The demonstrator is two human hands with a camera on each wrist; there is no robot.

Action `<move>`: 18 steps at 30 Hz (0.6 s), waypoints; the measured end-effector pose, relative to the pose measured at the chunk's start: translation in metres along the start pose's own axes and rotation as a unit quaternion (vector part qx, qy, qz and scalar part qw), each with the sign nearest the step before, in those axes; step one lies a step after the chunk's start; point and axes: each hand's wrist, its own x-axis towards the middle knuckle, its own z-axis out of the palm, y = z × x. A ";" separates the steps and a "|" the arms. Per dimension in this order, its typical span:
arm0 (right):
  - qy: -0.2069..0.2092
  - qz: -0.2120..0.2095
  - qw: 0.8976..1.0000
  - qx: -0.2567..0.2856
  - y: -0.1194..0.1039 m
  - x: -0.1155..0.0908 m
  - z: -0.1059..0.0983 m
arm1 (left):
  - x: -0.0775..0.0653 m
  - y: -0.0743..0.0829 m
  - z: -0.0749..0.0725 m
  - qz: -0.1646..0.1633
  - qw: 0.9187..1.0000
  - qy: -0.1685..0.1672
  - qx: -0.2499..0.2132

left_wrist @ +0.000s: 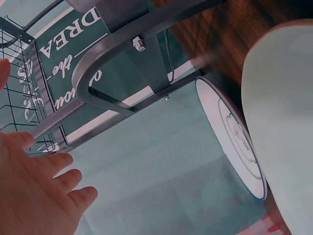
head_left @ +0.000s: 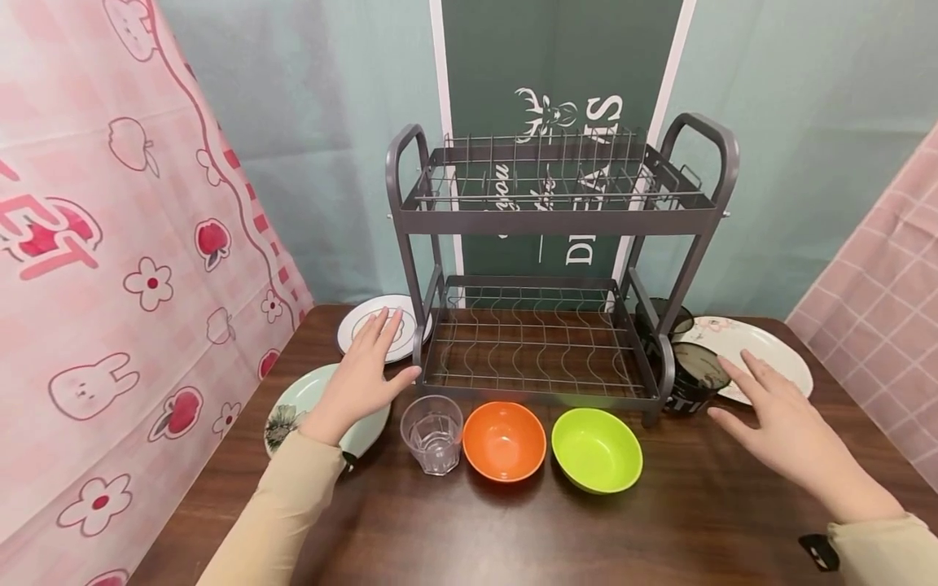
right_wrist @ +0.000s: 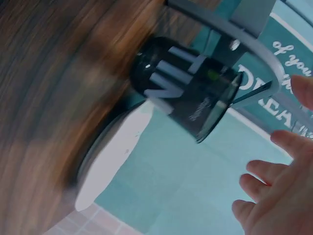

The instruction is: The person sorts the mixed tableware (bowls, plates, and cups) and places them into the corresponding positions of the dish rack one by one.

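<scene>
My left hand (head_left: 361,376) hovers with spread, straight fingers over the pale green plate (head_left: 370,431) with a dark flower, its fingertips overlapping the small white plate (head_left: 352,325) behind. My right hand (head_left: 787,431), also spread and holding nothing, is beside a dark tinted cup (head_left: 692,378) with pale lettering and the white oval plate (head_left: 777,358). Between the hands stand a clear glass (head_left: 432,439), an orange bowl (head_left: 504,443) and a lime green bowl (head_left: 597,452). In the right wrist view the dark cup (right_wrist: 181,88) appears beyond the loosely extended fingers.
A grey two-tier dish rack (head_left: 542,399) with wire shelves stands at the back middle. A second dark cup (head_left: 663,317) is partly hidden behind its right leg. Pink patterned cloth (head_left: 146,325) hangs at the left, a teal curtain (head_left: 315,163) behind.
</scene>
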 end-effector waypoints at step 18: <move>0.016 0.135 0.987 0.082 0.053 0.000 -0.001 | 0.032 0.002 0.005 -0.041 0.976 -0.043 -0.208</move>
